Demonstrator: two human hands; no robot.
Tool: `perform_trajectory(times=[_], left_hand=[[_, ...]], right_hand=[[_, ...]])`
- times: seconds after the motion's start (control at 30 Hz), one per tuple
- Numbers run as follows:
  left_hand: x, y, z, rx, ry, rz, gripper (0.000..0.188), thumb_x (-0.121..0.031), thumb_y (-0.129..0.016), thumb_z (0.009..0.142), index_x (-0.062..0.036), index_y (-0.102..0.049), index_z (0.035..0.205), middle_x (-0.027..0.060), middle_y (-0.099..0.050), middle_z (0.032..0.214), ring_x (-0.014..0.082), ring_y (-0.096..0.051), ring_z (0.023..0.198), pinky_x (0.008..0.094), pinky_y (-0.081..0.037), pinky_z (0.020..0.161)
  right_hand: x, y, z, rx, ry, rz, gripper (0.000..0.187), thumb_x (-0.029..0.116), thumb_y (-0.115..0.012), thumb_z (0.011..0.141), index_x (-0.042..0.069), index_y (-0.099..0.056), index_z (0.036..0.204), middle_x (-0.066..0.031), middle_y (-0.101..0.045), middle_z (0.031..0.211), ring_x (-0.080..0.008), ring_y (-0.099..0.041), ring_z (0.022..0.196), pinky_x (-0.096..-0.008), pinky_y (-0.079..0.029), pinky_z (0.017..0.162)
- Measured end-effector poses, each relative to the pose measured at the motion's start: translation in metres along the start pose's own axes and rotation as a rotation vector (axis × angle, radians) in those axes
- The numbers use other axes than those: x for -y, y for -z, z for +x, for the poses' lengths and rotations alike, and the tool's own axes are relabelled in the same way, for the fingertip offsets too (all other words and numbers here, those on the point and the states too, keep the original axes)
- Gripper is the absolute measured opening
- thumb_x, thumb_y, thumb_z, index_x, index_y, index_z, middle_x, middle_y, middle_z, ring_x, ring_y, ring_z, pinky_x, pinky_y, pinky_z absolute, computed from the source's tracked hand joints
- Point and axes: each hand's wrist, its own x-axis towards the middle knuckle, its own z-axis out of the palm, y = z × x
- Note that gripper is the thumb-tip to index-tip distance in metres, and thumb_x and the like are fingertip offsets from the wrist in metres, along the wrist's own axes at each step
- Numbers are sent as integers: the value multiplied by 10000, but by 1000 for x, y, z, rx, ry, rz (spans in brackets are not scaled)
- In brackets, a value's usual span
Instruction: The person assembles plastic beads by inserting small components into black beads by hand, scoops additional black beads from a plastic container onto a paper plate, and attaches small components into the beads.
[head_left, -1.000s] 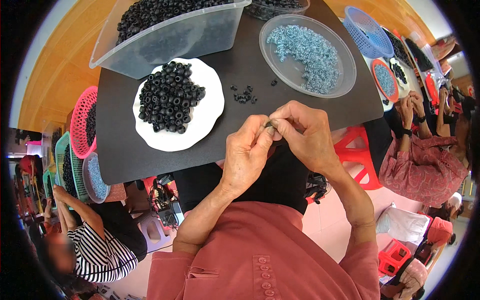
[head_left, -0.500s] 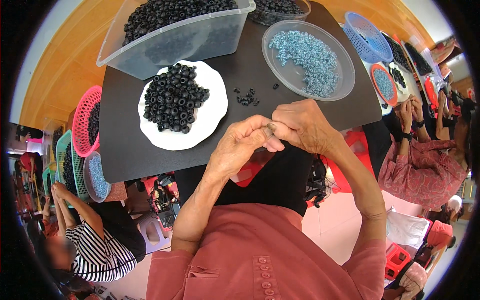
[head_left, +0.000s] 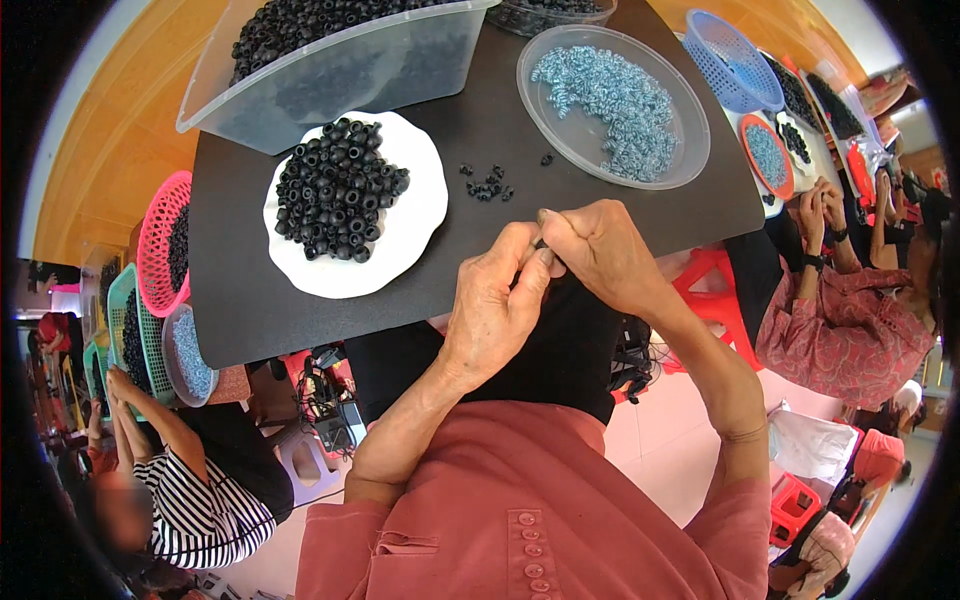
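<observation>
My left hand (head_left: 497, 290) is closed in a pinch just past the table's near edge, with a small dark part (head_left: 541, 243) showing between its fingertips. Pressed against those fingertips is my right hand (head_left: 603, 250), its fingers curled in and its thumb bent; what it grips is hidden. Left of the hands, a white scalloped plate (head_left: 413, 235) carries a heap of round, hollow black plastic parts (head_left: 340, 190). Beyond my right hand is a clear round tray (head_left: 690, 150) of pale blue coil springs (head_left: 612, 100). Several tiny black pieces (head_left: 488, 186) lie loose between plate and tray.
At the table's (head_left: 300, 325) far left stands a clear plastic bin (head_left: 350, 90) full of black parts, with a clear bowl (head_left: 552, 18) beside it. Pink basket (head_left: 157, 250) and blue basket (head_left: 735, 65) flank the table. Co-workers sit left (head_left: 205, 505) and right (head_left: 835, 325).
My hands have shifted their grip: the left fingers are more upright and the right thumb bends further over, exposing a dark bit between them. The view has shifted slightly.
</observation>
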Motion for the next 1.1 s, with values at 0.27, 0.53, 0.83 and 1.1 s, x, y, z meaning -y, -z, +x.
perform_trajectory(times=[0.27, 0.53, 0.83, 1.1], left_hand=[[13, 12, 9, 88, 208, -482, 162, -85, -451, 932, 11, -579, 952, 45, -637, 801, 75, -550, 755, 234, -452, 750], [12, 16, 11, 164, 219, -421, 168, -75, -436, 941, 20, -563, 998, 66, -649, 818, 91, -581, 768, 235, -462, 740], [10, 4, 4, 91, 115, -194, 166, -109, -474, 949, 13, -567, 1013, 37, -629, 801, 76, -569, 771, 216, -461, 719], [13, 10, 9, 93, 115, -293, 153, -104, -477, 945, 11, -565, 994, 37, -620, 781, 72, -571, 759, 220, -470, 716]], right_hand=[[-5, 10, -2, -9, 1, 145, 442, 328, -475, 941, -14, -501, 662, -73, -431, 522, -133, -391, 514, -319, -370, 502], [-13, 18, 11, 54, 389, -316, 277, 224, -540, 866, -1, -497, 711, -139, -437, 572, -240, -409, 494, -346, -369, 496], [-4, 12, 6, 180, 57, 70, 281, 170, -541, 801, -31, -536, 604, -83, -536, 516, -109, -473, 478, -298, -392, 476], [-3, 11, 7, 110, 177, -213, 352, 237, -478, 896, 2, -528, 638, -118, -535, 549, -280, -502, 483, -358, -402, 493]])
